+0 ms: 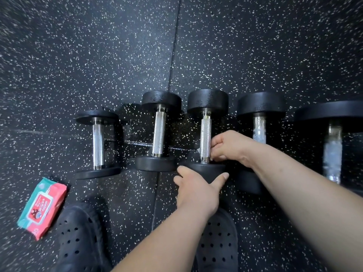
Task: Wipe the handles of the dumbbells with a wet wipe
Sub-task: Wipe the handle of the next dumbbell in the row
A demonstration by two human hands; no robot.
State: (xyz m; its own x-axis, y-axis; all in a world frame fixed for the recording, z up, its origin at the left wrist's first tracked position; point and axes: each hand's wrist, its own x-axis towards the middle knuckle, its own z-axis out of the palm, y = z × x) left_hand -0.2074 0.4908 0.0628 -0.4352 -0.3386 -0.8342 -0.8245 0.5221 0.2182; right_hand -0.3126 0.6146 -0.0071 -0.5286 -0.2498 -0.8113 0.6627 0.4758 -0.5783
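Your left hand gripped the middle dumbbell by its near plate; your right hand curled round its handle's lower end.

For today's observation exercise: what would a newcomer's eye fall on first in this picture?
A row of five dumbbells lies across the speckled black floor. Both hands meet at the middle dumbbell: the left hand grips its near head, the right hand curls at its handle. A red-and-green wipes pack lies at lower left.
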